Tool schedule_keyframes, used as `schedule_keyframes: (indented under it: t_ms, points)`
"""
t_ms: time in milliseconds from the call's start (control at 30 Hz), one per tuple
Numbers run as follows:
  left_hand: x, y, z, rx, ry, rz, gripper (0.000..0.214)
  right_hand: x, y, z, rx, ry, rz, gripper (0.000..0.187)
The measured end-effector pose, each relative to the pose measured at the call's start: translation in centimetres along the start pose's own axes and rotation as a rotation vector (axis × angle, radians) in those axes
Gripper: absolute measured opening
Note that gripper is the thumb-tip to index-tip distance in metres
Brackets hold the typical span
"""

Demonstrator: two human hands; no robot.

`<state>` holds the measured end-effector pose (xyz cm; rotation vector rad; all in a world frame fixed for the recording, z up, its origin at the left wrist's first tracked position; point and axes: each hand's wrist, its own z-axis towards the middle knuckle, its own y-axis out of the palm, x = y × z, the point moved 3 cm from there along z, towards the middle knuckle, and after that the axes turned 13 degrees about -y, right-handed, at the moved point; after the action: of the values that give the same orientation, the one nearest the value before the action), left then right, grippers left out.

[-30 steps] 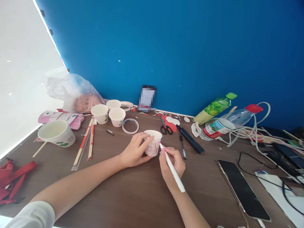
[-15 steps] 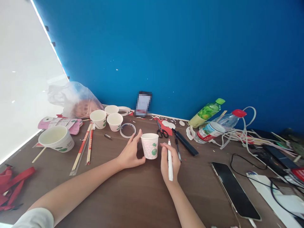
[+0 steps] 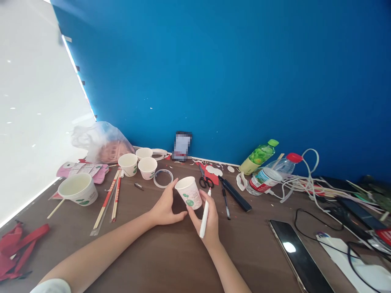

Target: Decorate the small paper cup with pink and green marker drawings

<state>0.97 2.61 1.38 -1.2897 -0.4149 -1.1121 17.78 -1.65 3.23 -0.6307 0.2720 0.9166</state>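
A white paper cup [image 3: 187, 193] with a pink pattern and a green leaf print is tilted to the left in front of me. My right hand [image 3: 211, 227] grips its lower right side with thumb and fingers. That same hand also holds a white marker [image 3: 205, 217], its reddish tip pointing up and away. On the cup's left, my left hand [image 3: 165, 208] is open, thumb and fingers apart; whether a fingertip touches the cup I cannot tell. Behind the cup lie black-handled scissors [image 3: 206, 180] and a roll of tape [image 3: 163, 178].
Several paper cups [image 3: 148, 168] and a cup stack [image 3: 80, 193] stand left, near wrapped chopsticks [image 3: 106, 199]. A black pen [image 3: 226, 203], a long black case [image 3: 236, 194], two bottles [image 3: 265, 179], cables and a phone [image 3: 301, 256] lie right. A blue wall [image 3: 195, 81] rises behind.
My right hand has moved left and taken hold of the cup, which has tilted left and turned, bringing its leaf print leftward. The left hand stays open beside it. The view has tipped up slightly.
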Motion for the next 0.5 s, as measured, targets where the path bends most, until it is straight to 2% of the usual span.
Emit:
schedule_keyframes:
  t_ms: [100,267,367,500]
  points:
    - [-0.6,0.1,0.0,-0.047,0.019,-0.117,0.096,-0.1,-0.1,0.3,-0.013,-0.103,-0.089,0.058]
    - [-1.9,0.6,0.5,0.005,-0.077,-0.373,0.082,-0.5,0.1,0.3,-0.074,-0.239,-0.115,0.057]
    - [-1.9,0.5,0.7,0.027,-0.131,-0.418,0.075,-0.4,0.4,0.0,-0.101,-0.254,-0.091,0.057]
    - [-1.5,-0.3,0.6,0.079,-0.186,-0.341,0.06,0.3,0.7,-0.3,-0.136,-0.194,-0.056,0.062]
